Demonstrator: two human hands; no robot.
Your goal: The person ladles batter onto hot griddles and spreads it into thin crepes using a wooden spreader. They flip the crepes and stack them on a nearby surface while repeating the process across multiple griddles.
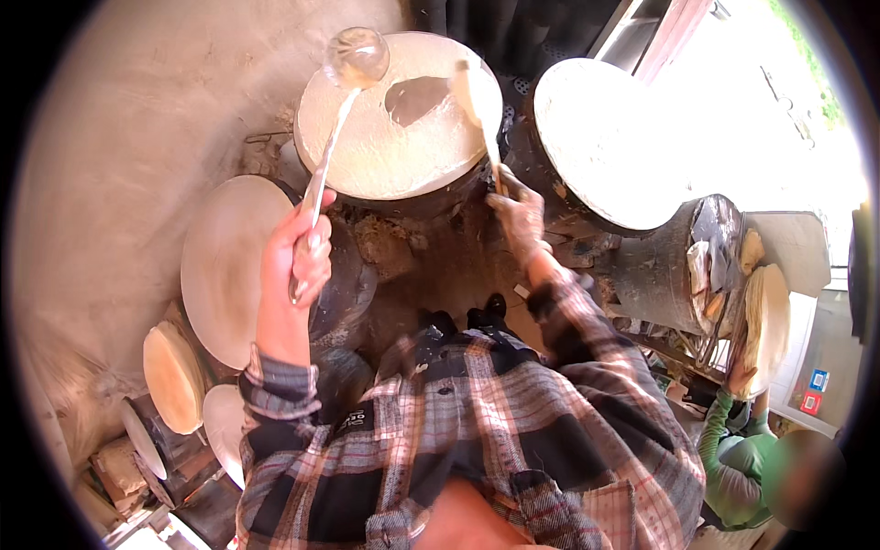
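My left hand (295, 254) grips the long handle of a metal ladle (357, 58), whose bowl is over the far left rim of a round griddle (405, 196). A pale layer of batter (385, 161) coats this griddle, except for a bare grey patch (416, 101) near its middle. In my right hand (519, 210) is a spatula-like tool (491, 141) with a wooden handle. Its blurred head lies over the right part of the batter; whether it touches cannot be told.
To the right, a second round griddle (605, 151) bears a white sheet. A third round plate (230, 268) stands at the left, near a stack of round flatbreads (172, 378). At the far right, a person in green (742, 467) holds another flatbread stack (766, 330) beside a metal drum (650, 265).
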